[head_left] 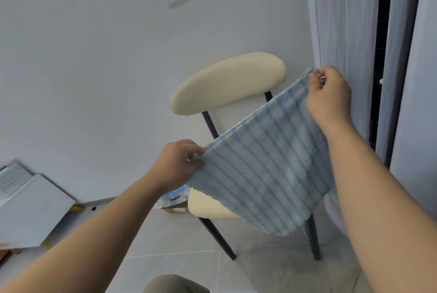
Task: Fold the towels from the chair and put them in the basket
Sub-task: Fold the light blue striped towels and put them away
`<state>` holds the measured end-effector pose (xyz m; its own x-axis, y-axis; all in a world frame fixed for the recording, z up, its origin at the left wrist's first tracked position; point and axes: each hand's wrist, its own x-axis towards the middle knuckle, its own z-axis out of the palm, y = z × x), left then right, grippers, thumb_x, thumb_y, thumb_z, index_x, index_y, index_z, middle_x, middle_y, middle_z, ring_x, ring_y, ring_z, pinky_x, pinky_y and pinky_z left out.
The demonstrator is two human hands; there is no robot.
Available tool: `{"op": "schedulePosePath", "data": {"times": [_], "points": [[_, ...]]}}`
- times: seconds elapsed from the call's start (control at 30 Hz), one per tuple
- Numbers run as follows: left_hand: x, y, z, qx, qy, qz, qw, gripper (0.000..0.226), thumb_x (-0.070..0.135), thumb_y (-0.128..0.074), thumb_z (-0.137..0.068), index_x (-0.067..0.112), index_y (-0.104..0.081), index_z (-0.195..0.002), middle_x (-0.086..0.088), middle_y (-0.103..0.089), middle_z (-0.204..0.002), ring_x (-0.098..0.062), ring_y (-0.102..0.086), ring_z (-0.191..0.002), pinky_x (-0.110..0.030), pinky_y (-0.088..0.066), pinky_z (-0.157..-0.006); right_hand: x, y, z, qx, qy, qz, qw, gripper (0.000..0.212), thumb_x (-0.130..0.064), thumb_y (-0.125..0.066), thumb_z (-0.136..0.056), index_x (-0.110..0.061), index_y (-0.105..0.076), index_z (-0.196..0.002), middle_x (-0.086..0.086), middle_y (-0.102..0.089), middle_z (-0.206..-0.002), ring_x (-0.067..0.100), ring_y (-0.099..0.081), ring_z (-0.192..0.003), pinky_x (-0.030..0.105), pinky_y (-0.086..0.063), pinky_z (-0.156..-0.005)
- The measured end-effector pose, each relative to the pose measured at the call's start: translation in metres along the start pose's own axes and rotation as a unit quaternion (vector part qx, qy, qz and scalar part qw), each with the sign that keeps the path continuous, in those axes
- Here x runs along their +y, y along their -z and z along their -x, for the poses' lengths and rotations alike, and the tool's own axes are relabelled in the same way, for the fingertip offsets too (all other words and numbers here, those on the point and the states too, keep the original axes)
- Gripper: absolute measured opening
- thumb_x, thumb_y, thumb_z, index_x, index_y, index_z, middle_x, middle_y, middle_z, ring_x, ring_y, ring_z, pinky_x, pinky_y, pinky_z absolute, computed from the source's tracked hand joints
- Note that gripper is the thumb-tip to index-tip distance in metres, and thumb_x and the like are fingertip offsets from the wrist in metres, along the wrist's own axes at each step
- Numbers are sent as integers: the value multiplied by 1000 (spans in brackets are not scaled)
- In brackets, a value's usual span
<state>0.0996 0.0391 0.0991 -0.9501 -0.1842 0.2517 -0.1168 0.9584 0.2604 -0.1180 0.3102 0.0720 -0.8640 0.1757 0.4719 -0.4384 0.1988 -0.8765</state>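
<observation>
A ribbed, blue-striped towel (pixel 262 174) with a scalloped top edge is being held stretched in the air in front of the chair (pixel 227 84). Its lower corner is being pinched by the left hand (pixel 176 165), its raised corner by the right hand (pixel 328 96). The cream padded seat is being partly hidden beneath it.

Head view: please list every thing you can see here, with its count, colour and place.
chair: one, cream seat and backrest, black legs, centre
towel: one, pale blue with darker stripes, spread in the air before the chair
curtains: two panels, pale grey, right edge
white box: one, white, lower left
packet: one, silver and blue, low, left of the chair seat
left hand: one, pinches the towel's left corner
right hand: one, pinches the towel's right corner, higher
</observation>
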Motion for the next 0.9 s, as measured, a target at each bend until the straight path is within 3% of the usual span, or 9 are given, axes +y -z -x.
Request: {"op": "schedulePosePath", "data": {"times": [0.13, 0.37, 0.47, 0.6, 0.73, 0.8, 0.9], "points": [[-2, 5, 3, 36, -9, 20, 999, 11, 16, -78, -86, 25, -81, -91, 14, -68, -91, -8, -63, -80, -19, -47, -72, 4, -1, 0, 3, -7, 10, 1000, 26, -28, -47, -106, -6, -61, -109, 0, -60, -97, 19, -53, -88, 25, -35, -72], [-10, 17, 7, -12, -33, -13, 999, 17, 0, -82, -78, 12, -81, -90, 20, -69, -92, -8, -66, -81, -29, -57, -81, 13, 1, -2, 6, -22, 10, 1000, 27, -28, -45, -107, -5, -60, -113, 6, -64, -105, 22, -56, -94, 28, -40, -79], [-10, 18, 6, 9, -10, -15, 1000, 12, 5, -80, -82, 17, -79, -86, 11, -71, -84, -6, -63, -76, -27, -54, -74, 14, 0, -2, 11, -24, 10, 1000, 26, -26, -46, -106, -6, -60, -111, 2, -60, -100, 20, -53, -91, 26, -37, -75], [-16, 22, 8, 19, 35, 28, 999, 22, 13, -79, -85, 33, -74, -80, 15, -72, -77, -6, -65, -76, -19, -53, -68, 17, 1, -3, 12, -35, 7, 999, 25, -26, -46, -106, -6, -60, -110, 1, -59, -97, 20, -53, -88, 25, -34, -72], [-14, 26, 10, 18, 62, 100, 993, 6, 15, -80, -86, 21, -78, -87, 5, -75, -74, -13, -72, -66, -33, -60, -67, 19, 0, -2, 7, -38, 2, 999, 25, -26, -46, -106, -6, -60, -111, 2, -59, -98, 20, -54, -89, 25, -35, -73], [-13, 28, 11, 31, 63, 119, 990, 6, 18, -82, -84, 18, -77, -88, 6, -74, -72, -11, -71, -63, -27, -58, -64, 20, -1, -2, 8, -42, 4, 999, 25, -25, -45, -106, -6, -60, -113, 1, -59, -100, 19, -54, -90, 25, -35, -74], [-16, 33, 11, 25, 60, 110, 992, 14, 15, -84, -82, 26, -78, -89, 11, -76, -80, -7, -71, -74, -24, -58, -70, 22, -1, -3, 6, -52, 0, 999, 25, -26, -45, -106, -8, -60, -115, 0, -60, -103, 18, -55, -93, 25, -38, -78]]}}
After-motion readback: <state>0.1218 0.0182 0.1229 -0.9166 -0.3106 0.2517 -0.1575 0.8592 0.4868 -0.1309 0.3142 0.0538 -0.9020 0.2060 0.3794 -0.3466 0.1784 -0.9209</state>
